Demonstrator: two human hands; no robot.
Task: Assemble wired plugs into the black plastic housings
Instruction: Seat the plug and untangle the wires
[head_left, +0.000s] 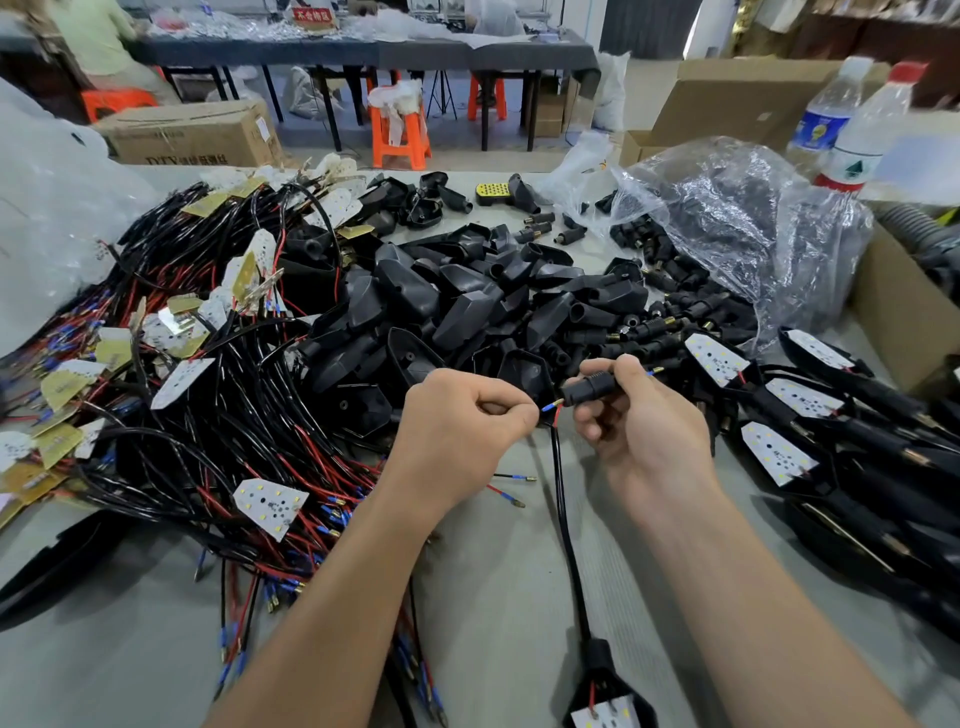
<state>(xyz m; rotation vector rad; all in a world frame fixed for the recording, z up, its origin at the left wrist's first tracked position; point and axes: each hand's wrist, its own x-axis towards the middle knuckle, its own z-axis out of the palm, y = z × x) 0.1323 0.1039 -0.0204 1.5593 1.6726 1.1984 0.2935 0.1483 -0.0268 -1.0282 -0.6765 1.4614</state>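
Two wire ends are being pinched tight by L hand and aimed at black plug. The plug is being gripped level in R hand just beside them, prob. for threading. Housing is lying at cable far end on table, giving slack.

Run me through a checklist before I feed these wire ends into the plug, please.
1. The left hand pinches the wire ends: ok.
2. The right hand grips the plug: ok.
3. The wire ends point at the plug's near end, close to it: ok.
4. The wire ends are already inside the plug: cannot tell, too small to see.
5. The cable runs clear of the pile down to the housing: ok.
6. The board sits fully in the housing: cannot tell, the frame edge cuts it off.
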